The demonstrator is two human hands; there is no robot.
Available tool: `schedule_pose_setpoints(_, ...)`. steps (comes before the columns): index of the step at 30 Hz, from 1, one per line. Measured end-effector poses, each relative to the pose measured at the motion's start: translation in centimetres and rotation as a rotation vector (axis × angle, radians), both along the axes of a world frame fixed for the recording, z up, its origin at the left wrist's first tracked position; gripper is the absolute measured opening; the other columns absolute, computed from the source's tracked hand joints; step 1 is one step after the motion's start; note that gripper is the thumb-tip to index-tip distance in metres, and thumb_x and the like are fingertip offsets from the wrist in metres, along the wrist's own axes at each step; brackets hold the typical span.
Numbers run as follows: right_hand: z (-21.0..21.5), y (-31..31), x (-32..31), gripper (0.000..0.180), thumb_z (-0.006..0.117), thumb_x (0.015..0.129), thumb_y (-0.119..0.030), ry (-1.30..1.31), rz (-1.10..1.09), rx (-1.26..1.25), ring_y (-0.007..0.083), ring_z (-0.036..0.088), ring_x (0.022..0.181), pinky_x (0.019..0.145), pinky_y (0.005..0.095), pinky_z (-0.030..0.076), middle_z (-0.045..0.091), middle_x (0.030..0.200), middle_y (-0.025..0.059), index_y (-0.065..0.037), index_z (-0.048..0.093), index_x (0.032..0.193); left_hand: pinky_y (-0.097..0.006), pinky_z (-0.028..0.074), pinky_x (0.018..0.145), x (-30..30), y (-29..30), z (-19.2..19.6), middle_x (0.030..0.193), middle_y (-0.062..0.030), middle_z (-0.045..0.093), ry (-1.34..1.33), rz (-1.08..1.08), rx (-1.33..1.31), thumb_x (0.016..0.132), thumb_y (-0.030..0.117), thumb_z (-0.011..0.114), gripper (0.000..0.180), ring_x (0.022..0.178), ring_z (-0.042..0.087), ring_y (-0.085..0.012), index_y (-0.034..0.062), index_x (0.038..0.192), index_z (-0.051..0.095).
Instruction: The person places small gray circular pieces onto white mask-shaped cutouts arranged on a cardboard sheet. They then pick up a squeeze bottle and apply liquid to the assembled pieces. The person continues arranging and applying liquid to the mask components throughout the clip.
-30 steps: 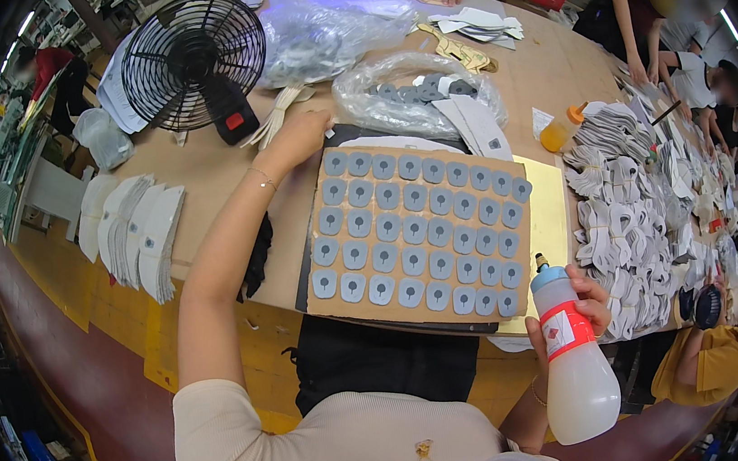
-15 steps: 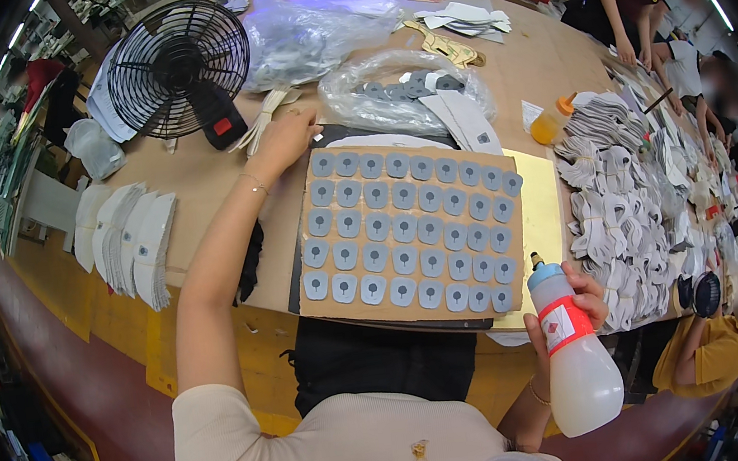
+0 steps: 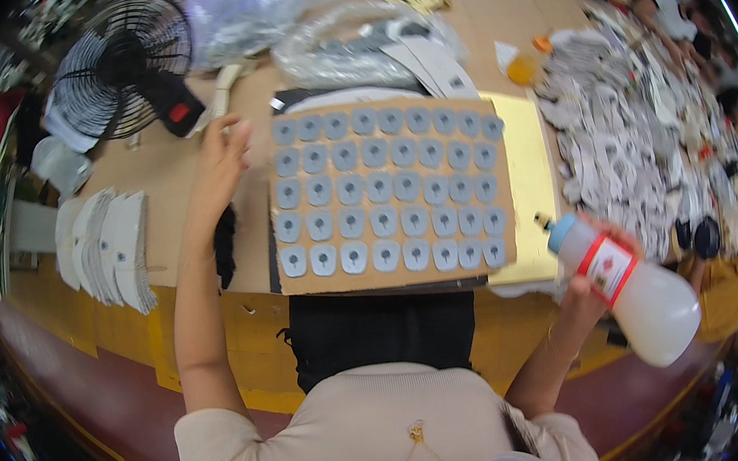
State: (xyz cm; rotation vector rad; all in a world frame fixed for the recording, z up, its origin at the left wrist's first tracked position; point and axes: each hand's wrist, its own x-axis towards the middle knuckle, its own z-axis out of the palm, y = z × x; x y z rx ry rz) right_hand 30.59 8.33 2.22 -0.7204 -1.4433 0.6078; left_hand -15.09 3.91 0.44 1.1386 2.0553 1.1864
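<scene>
My right hand (image 3: 584, 295) grips a translucent squeeze bottle (image 3: 660, 311) with a pale blue collar, a red-and-white label and a dark nozzle. The bottle is tilted, its nozzle toward the board's lower right corner. Rows of small grey rounded pieces (image 3: 384, 222), each with a dark mark in the middle, lie spaced out on a brown cardboard sheet (image 3: 338, 281) at the table's near edge. Left of the sheet, my left hand (image 3: 224, 156) hovers apart from it, slightly blurred, fingers loosely spread and nothing visible in them.
A black fan (image 3: 122, 63) stands at the far left, near stacked white pieces (image 3: 107, 251). Behind the sheet lies a clear plastic bag (image 3: 312, 50). A yellow sheet (image 3: 521, 168), an orange-tipped bottle (image 3: 522, 70) and heaped white parts (image 3: 610, 148) sit to the right.
My left hand has moved left, off the cardboard's far left corner. My right hand has carried the squeeze bottle right and slightly up, tilting it more. The view has shifted.
</scene>
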Motion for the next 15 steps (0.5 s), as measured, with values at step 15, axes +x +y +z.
schedule_pose_setpoints(15,-2.1,1.6,-1.1,0.082,0.054,0.079,-0.074,0.592,-0.170,-0.345,0.0198,0.064,0.081,0.070,0.0342,0.056,0.063,0.098,0.0100,-0.009,0.044,0.127,-0.020,0.046,0.060,5.6,-9.2,-2.2,0.090,-0.0069,0.063,-0.484,0.101,0.055,0.099,0.030,0.056,0.051,0.073,0.057,-0.0088,0.0024,0.139,0.038)
